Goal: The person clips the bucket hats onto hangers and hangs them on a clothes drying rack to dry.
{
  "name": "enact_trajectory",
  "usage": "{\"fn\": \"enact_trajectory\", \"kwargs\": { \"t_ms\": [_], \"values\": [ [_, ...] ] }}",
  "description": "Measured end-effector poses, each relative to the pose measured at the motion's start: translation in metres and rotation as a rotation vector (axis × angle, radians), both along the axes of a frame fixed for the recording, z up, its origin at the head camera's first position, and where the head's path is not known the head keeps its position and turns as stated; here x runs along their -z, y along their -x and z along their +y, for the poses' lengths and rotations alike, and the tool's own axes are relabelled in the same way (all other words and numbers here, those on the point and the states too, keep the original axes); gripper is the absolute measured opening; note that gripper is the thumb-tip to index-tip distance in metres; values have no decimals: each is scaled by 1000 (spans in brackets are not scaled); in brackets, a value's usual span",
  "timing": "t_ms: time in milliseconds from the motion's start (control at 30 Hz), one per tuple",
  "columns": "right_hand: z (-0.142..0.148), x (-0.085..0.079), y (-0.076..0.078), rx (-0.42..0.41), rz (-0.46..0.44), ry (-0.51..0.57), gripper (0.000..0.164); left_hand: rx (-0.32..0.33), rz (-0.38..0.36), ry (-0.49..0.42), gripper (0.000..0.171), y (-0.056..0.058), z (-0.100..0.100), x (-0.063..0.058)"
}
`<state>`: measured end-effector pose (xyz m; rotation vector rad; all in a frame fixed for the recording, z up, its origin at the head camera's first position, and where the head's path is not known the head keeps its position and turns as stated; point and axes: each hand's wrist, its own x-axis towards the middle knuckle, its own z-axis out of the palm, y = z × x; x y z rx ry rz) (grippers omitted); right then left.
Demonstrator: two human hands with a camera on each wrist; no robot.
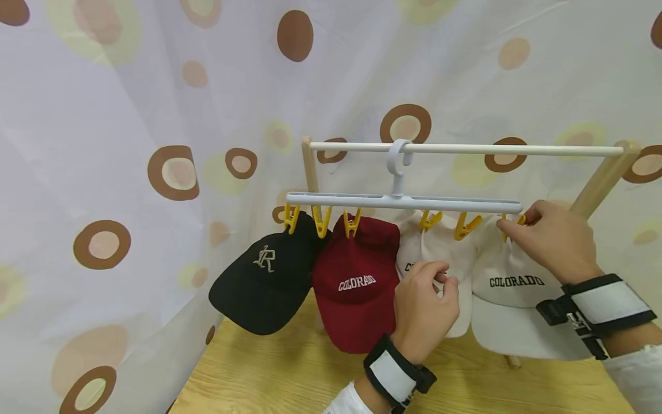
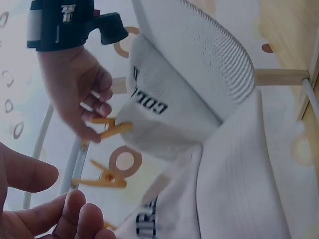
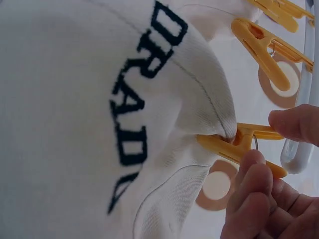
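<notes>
My right hand [image 1: 561,238] pinches the handles of a yellow clothespin [image 3: 249,142] at the right end of a white hanger [image 1: 351,200]. The clothespin's tips hold the crown of a cream cap [image 1: 522,328] lettered COLORADO. My left hand [image 1: 426,305] has loosely bent fingers and holds nothing. It stands in front of a pale cap [image 1: 462,264], partly covering it. A red cap [image 1: 357,310] and a black cap [image 1: 258,293] hang to the left from yellow clothespins. Between the two pale caps, another clothespin [image 3: 261,52] has nothing in its tips.
The hanger's hook [image 1: 395,164] sits over the white rail [image 1: 491,150] of a wooden-post rack [image 1: 602,178]. Below is a wooden table [image 1: 258,374]. A curtain [image 1: 129,144] with brown and yellow circles stands behind.
</notes>
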<state>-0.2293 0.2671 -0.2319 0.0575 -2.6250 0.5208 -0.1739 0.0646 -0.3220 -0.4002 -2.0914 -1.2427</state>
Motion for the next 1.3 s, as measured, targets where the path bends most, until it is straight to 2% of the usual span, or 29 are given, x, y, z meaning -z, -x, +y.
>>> {"fn": "enact_trajectory", "kwargs": {
  "t_ms": [167,467,600,800,933,1100,1200,1300],
  "values": [
    [19,5,0,47,-24,9,48,7,8,-15,11,-5,-9,2],
    [29,12,1,107,-49,35,59,10,-58,-59,12,-7,-24,7],
    [29,12,1,96,-56,43,61,8,-75,-51,13,-6,-31,10],
    [24,10,-3,67,-58,83,63,28,-117,-42,15,-10,-48,14],
    [20,9,-18,42,-26,83,56,24,-116,-28,17,-15,-61,16],
    [17,11,-51,37,28,69,40,-28,-95,52,18,-24,-78,16],
    [10,18,-75,24,69,79,30,-69,-51,166,20,-31,-84,14],
    [-6,30,-96,-47,147,92,17,-111,17,363,25,-37,-90,9]
  ]
}}
